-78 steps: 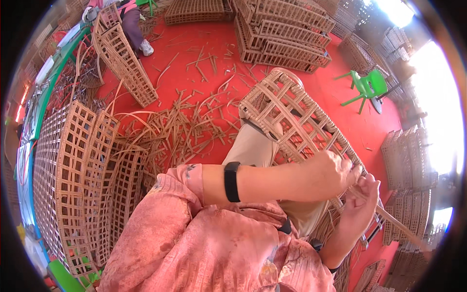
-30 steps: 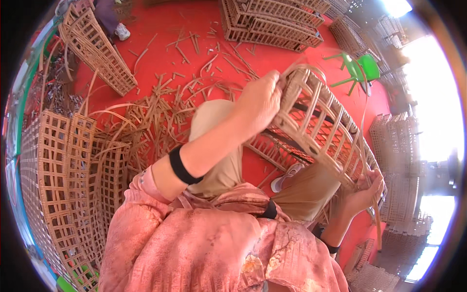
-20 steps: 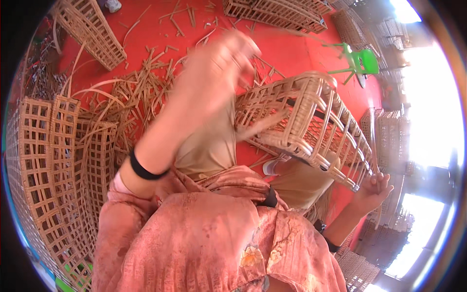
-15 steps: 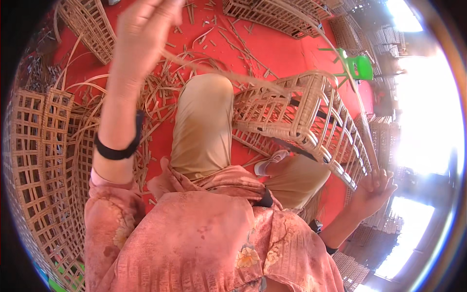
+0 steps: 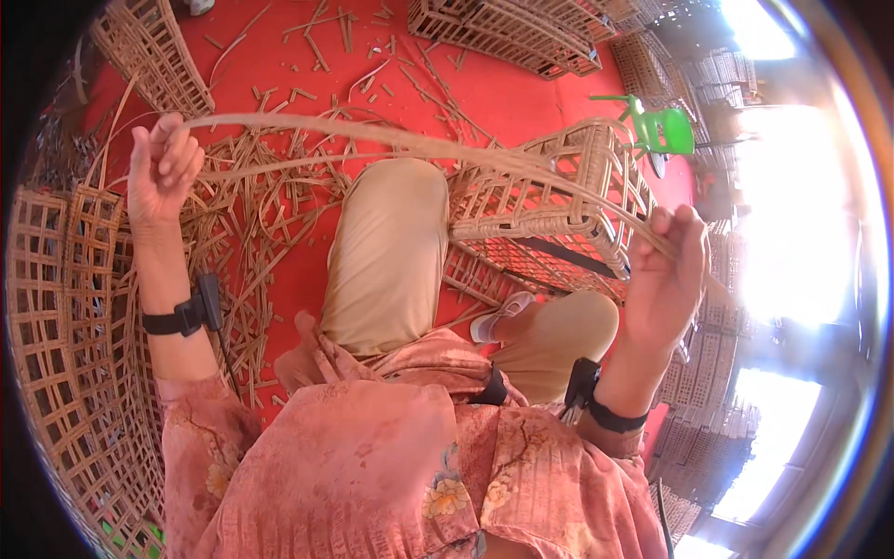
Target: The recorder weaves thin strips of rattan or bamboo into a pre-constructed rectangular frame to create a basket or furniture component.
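Note:
A long tan rattan-like strip (image 5: 400, 140) spans the space between my hands, bowing over my knee and across the woven basket. My left hand (image 5: 166, 172), raised at the left, has its fingers curled round one end of it. On the right, my right hand (image 5: 669, 265) pinches the strip between thumb and fingers. The open-weave basket (image 5: 531, 200) lies tilted on its side beside my right leg, its corner just left of my right hand. Where the strip meets the basket's weave I cannot tell.
Cut strips and scraps (image 5: 251, 205) litter the red floor (image 5: 503, 93) left of my knee. Tall lattice baskets (image 5: 70, 307) stand close on my left. More baskets (image 5: 507, 33) lie ahead, and a green chair (image 5: 666, 130) stands at the far right. Stacked woven panels (image 5: 694, 401) line the right side.
My left hand has come down and to the left. My right hand has moved up and inward with the strip, which now stretches nearly straight between both hands.

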The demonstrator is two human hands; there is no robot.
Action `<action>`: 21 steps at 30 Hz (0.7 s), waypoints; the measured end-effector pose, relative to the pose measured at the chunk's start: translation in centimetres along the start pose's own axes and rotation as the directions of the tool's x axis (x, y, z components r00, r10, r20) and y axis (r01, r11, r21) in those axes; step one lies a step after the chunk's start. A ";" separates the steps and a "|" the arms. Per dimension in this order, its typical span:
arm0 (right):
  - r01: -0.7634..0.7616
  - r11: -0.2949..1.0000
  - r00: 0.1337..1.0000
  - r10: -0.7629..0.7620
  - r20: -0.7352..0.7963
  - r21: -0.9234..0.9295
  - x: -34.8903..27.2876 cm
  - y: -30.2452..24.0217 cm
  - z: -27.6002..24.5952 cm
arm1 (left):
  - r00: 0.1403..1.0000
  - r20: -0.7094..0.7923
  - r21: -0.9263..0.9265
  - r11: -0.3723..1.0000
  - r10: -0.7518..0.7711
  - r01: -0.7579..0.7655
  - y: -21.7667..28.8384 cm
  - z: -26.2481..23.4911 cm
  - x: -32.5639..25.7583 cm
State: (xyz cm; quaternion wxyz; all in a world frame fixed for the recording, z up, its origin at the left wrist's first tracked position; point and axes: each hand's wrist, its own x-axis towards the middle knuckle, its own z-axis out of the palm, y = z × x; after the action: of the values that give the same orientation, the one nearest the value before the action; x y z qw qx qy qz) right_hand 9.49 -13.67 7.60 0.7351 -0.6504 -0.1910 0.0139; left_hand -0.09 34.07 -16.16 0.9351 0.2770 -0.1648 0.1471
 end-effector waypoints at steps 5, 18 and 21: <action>-0.098 0.976 0.986 0.069 0.151 0.196 0.7 -0.6 2.2 | 0.932 -0.360 0.159 0.987 0.043 0.016 0.7 -1.8 -0.5; 0.144 0.938 0.894 0.013 0.448 -0.316 -1.6 0.8 7.0 | 0.811 0.553 0.189 0.920 0.189 -0.344 -1.2 26.0 1.4; 0.194 0.864 0.961 -0.072 0.266 -0.464 -2.4 0.8 5.3 | 0.750 0.652 0.149 0.952 0.108 -0.267 -5.2 29.4 1.6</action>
State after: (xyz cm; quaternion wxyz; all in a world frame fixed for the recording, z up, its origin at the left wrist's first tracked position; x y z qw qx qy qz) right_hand 5.85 -9.15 6.66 0.5187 -0.7926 -0.3203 -0.0072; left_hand -3.35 13.50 5.29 0.7649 0.3996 -0.4804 0.1563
